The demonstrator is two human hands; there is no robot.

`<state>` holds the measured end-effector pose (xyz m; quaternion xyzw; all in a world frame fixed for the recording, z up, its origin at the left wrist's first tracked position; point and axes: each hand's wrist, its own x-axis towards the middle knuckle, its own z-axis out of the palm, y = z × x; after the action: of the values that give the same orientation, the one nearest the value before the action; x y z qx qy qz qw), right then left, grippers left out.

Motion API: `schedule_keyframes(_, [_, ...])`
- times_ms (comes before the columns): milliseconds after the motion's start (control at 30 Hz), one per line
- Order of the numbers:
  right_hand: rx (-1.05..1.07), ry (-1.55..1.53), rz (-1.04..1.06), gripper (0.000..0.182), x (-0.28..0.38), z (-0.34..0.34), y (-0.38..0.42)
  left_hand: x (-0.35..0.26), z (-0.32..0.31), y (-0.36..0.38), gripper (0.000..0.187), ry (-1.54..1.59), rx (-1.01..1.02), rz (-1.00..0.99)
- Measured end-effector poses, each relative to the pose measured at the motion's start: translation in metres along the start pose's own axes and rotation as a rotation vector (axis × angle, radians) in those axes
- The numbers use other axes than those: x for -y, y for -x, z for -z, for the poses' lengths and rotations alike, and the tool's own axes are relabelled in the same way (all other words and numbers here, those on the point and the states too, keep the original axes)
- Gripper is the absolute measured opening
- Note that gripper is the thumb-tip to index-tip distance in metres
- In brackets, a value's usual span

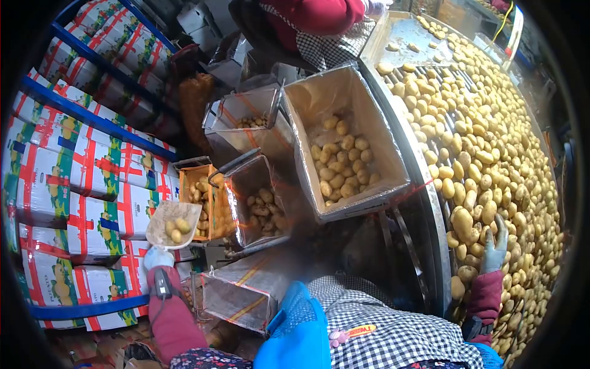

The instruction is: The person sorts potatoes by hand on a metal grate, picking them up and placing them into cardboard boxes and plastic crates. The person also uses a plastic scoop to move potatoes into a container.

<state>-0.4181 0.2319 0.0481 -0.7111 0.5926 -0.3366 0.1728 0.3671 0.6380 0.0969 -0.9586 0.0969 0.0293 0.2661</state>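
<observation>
My left hand (158, 257), in a pale glove, grips a translucent scoop (161, 215) at its near end. A few potatoes (178, 230) lie in the scoop, which is held out beside an orange-sided crate (219, 212) of potatoes. On the right, my gloved right hand (494, 249) rests on the mass of potatoes (485, 147) spread over the sorting table (405, 141). Its fingers are stretched forward and apart, touching potatoes, with none held.
A large lined box (384, 132) of potatoes stands against the table, with smaller lined bins (243, 258) left of it. Printed potato cartons (92, 163) are stacked behind blue rails (92, 114). Another person (332, 24) is at the table's far end.
</observation>
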Motion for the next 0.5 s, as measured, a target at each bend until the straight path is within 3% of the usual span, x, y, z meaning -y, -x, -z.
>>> schedule_keyframes(167, [0.033, 0.088, -0.005, 0.042, 0.023, -0.004, 0.004, -0.016, 0.043, -0.029, 0.033, -0.264, 0.174, 0.028])
schedule_keyframes(267, [0.007, 0.064, -0.018, 0.042, 0.023, -0.004, 0.008, -0.014, 0.064, -0.019, 0.032, -0.224, 0.125, 0.09])
schedule_keyframes(367, [-0.036, 0.022, -0.032, 0.042, 0.027, 0.003, 0.016, 0.007, 0.037, -0.014, 0.02, 0.002, -0.31, -0.038])
schedule_keyframes(433, [-0.121, -0.1, -0.081, 0.039, 0.052, 0.0, 0.023, -0.032, 0.045, 0.012, 0.022, 0.303, -0.535, -0.148])
schedule_keyframes(467, [-0.044, 0.01, -0.082, 0.037, 0.088, 0.008, 0.022, -0.058, 0.05, 0.033, 0.023, 0.478, -0.64, -0.231])
schedule_keyframes(500, [-0.01, -0.11, -0.056, 0.039, 0.112, 0.008, 0.023, -0.091, 0.059, 0.056, 0.024, 0.648, -0.708, -0.328])
